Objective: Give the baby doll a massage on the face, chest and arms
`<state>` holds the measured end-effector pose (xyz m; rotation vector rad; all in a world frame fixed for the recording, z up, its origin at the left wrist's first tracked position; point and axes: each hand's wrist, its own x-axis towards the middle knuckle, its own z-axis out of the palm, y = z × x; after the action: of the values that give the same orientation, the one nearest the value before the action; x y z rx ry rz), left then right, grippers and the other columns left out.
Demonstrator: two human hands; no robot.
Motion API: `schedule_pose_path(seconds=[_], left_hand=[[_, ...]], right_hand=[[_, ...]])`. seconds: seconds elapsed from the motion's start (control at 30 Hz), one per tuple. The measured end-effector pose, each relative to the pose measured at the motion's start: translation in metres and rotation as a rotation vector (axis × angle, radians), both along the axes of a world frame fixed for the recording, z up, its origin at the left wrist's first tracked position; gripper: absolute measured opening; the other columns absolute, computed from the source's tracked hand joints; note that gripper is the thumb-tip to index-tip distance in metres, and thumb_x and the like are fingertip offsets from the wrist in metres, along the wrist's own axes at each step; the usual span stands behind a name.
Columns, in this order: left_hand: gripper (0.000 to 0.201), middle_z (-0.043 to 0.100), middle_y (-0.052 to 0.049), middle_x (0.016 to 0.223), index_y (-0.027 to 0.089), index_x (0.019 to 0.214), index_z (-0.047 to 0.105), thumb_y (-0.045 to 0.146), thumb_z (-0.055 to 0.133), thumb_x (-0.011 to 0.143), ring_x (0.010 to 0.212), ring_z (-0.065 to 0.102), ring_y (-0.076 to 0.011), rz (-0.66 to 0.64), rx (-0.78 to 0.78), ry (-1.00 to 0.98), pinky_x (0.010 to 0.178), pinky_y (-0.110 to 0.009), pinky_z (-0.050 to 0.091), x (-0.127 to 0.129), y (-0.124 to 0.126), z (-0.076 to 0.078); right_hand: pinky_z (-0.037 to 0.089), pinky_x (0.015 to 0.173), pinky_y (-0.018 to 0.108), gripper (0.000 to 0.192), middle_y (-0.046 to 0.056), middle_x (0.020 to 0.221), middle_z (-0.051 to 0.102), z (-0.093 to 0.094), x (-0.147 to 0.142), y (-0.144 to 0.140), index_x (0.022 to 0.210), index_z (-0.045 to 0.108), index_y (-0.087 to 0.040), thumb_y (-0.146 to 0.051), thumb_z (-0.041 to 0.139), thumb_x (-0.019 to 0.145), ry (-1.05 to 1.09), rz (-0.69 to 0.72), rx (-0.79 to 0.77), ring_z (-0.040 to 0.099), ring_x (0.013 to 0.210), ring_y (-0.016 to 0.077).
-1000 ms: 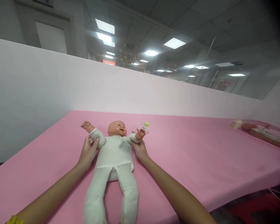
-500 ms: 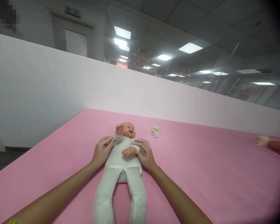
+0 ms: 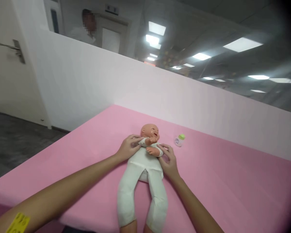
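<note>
A baby doll (image 3: 145, 160) with a white cloth body lies on its back on the pink table, its head toward the far side. Both its arms are folded in over the chest. My left hand (image 3: 129, 148) grips the doll's arm on the left of the picture, fingers round the sleeve. On the other side my right hand (image 3: 169, 159) has thumb and fingers closed about the doll's other arm. Behind the right hand stands a small clear bottle (image 3: 179, 141) with a green cap, apart from it.
A white partition (image 3: 145, 84) borders the far side of the pink table (image 3: 220, 181). At the left is a door (image 3: 12, 71) with a metal handle. Past the partition a person (image 3: 83, 34) is partly visible. A yellow label (image 3: 18, 223) sticks to my left forearm.
The view has swung left, so the doll appears further right. The doll's raised arm has come down across its chest with my left hand on it. My right hand stays on the other arm.
</note>
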<state>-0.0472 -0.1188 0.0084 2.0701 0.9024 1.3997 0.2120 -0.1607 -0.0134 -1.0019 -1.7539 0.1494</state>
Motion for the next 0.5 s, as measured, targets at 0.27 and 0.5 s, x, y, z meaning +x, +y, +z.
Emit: schedule_pose_path(seconds=[0.27, 0.5], left_hand=[[0.039, 0.07, -0.007, 0.12, 0.03, 0.13, 0.073, 0.036, 0.071, 0.091, 0.114, 0.064, -0.0246, -0.039, -0.079, -0.015, 0.104, -0.036, 0.049, 0.0, 0.004, -0.013], [0.043, 0.071, -0.007, 0.116, 0.031, 0.129, 0.073, 0.039, 0.076, 0.087, 0.113, 0.065, -0.0238, -0.054, -0.108, -0.058, 0.101, -0.034, 0.049, 0.0, 0.008, -0.027]], right_hand=[[0.047, 0.106, 0.052, 0.042, 0.01, 0.126, 0.065, -0.01, 0.013, -0.007, 0.13, 0.072, -0.028, -0.032, 0.063, 0.088, -0.068, -0.036, -0.059, 0.06, 0.121, 0.0304], [0.048, 0.102, 0.052, 0.042, 0.008, 0.126, 0.068, -0.017, 0.018, -0.007, 0.124, 0.073, -0.031, -0.043, 0.064, 0.084, -0.082, -0.088, -0.099, 0.062, 0.12, 0.0354]])
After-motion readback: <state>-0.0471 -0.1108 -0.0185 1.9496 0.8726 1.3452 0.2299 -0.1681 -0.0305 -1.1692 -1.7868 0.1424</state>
